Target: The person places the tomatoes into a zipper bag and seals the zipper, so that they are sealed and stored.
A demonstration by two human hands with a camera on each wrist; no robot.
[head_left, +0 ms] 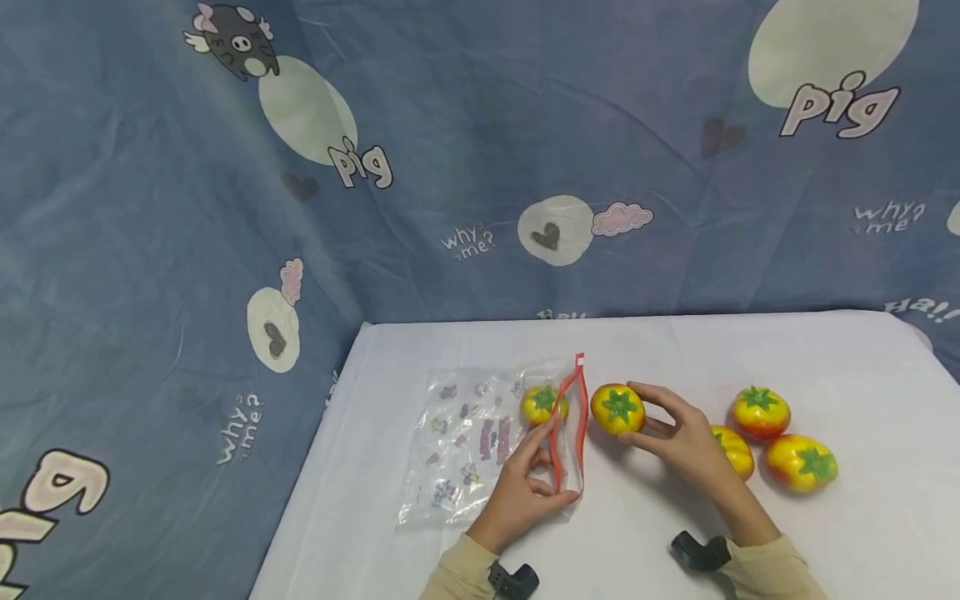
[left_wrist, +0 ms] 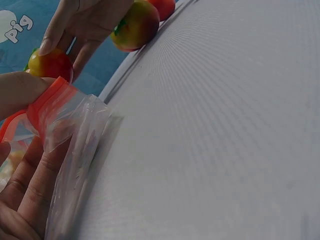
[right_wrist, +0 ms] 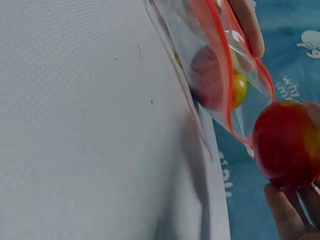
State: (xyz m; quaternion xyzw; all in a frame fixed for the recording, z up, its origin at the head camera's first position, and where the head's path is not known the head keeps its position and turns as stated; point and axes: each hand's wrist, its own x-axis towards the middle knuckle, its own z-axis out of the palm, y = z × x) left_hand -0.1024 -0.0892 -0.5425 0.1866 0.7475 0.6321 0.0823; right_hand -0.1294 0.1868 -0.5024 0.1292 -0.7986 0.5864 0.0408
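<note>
A clear zip bag (head_left: 457, 417) with a red zip edge and small cartoon prints lies on the table, its mouth gaping to the right. My left hand (head_left: 517, 492) holds the bag's red edge, thumb and fingers spread along the mouth. Inside, close to the opening, sits a yellow-and-red toy fruit (head_left: 536, 406) with a green star-shaped leaf cap. Just right of the mouth, my right hand (head_left: 690, 446) grips a similar toy fruit (head_left: 617, 407) between thumb and fingers. In the right wrist view this held fruit (right_wrist: 282, 145) shows its red side, outside the bag.
To the right of my right hand are three more toy fruits: one upper (head_left: 761, 412), one lower right (head_left: 801, 463), and one (head_left: 733, 452) partly hidden by that hand. A white cloth covers the table (head_left: 885, 533). Blue printed fabric (head_left: 450, 125) hangs behind and at left.
</note>
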